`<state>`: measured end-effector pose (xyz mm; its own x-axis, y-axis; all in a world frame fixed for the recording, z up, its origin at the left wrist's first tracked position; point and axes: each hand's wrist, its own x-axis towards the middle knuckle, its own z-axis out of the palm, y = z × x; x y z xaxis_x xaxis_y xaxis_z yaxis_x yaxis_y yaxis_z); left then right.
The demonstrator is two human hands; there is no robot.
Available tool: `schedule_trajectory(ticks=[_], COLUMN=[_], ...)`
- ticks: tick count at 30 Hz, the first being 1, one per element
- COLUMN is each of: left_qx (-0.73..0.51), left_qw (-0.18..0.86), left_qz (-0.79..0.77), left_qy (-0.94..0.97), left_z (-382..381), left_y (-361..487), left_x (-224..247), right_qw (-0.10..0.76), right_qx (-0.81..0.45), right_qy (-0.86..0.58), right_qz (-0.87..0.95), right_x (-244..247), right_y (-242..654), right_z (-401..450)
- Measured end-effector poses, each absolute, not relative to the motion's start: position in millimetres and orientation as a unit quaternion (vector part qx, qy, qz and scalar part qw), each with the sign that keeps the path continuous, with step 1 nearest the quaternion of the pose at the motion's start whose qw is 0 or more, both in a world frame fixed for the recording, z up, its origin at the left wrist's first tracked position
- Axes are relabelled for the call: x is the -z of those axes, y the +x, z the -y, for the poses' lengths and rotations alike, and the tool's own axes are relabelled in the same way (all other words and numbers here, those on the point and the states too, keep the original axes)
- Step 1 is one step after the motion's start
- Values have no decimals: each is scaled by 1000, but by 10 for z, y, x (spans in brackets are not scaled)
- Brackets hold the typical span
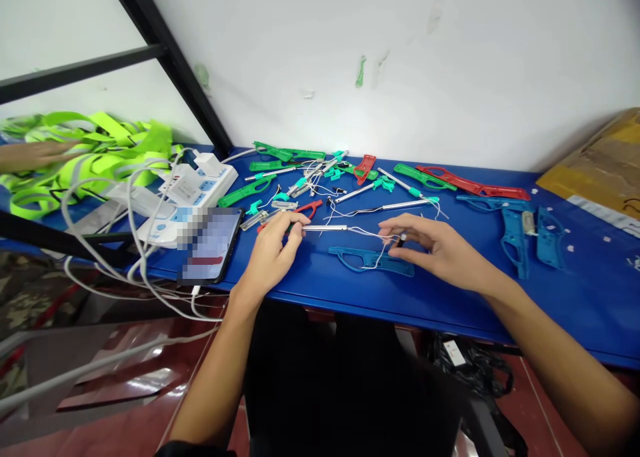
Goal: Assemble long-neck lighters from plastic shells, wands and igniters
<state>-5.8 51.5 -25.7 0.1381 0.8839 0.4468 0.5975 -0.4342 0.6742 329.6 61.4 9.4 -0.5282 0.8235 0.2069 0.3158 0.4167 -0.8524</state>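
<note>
My left hand (274, 249) is closed in a pinch on the end of a silver metal tube (326, 228), held level above the blue table. Thin white wires (367, 234) run from the tube's other end toward my right hand (440, 247). The right thumb and fingers close around a small black cylindrical part (401, 239) on those wires. Below the wires lies a blue plastic toy-gun shell half (373, 261). Behind my hands are several silver tubes with teal clips (385, 182), loose wires and red pliers-like handles (309, 209).
A white power strip (215, 189) with plugs and cables and a phone (213, 243) lie at left. Green (247, 191), red (475, 182) and blue shells (515, 233) are spread around. A cardboard box (595, 167) stands at right. Another person's hand touches yellow-green straps (115, 150).
</note>
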Motion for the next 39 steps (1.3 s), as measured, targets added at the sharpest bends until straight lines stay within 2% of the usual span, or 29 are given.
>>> schedule_trajectory(ticks=[20, 27, 33, 39], left_qx=[-393, -412, -423, -410], left_qw=[183, 168, 177, 190], left_qz=[-491, -469, -495, -494], left_qy=[756, 763, 738, 743], left_z=[-489, -500, -469, -448], left_y=[-35, -18, 42, 78], left_x=[230, 228, 194, 206], right_qw=[360, 313, 276, 321], right_qx=[-427, -450, -353, -284], right_qy=[-394, -356, -312, -306], right_qz=[730, 757, 838, 850], right_x=[-69, -105, -150, -119], right_y=[3247, 3214, 3158, 3115], right_z=[-603, -552, -490, -524])
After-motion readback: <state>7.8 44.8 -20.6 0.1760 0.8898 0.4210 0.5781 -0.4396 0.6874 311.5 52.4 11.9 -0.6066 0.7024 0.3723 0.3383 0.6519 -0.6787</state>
